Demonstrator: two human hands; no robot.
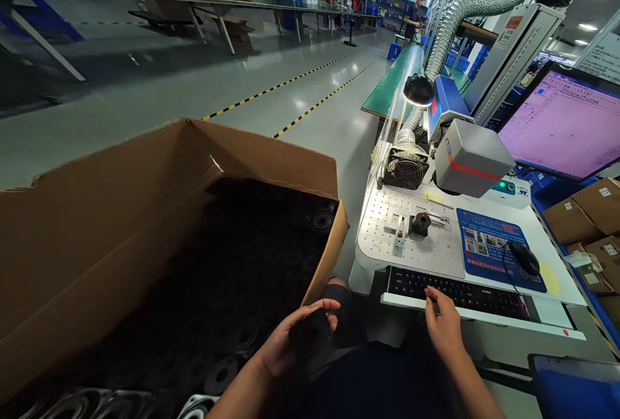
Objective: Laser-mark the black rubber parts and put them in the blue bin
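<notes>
My left hand [285, 335] is at the near right edge of a large cardboard box [261, 144]. Its fingers curl around a dark round part [310, 335], whose details are lost in shadow. Over the front edge of a black keyboard [455, 291] is my right hand [443, 322], holding nothing, with its fingers loosely bent and a fingertip at the keys. Many black ring-shaped parts [223, 374] lie inside the box, mostly in deep shadow. A small black cylindrical part [420, 223] sits in a fixture on the perforated metal plate [372, 238], under a grey machine head [472, 157].
Right of the plate lie a blue mat [484, 232] and a mouse [524, 257]. A monitor [566, 122] stands behind them. A fan [405, 168] with a silver duct [465, 15] rises at the back. Cardboard boxes [576, 222] are stacked at far right. A person [413, 17] stands far off.
</notes>
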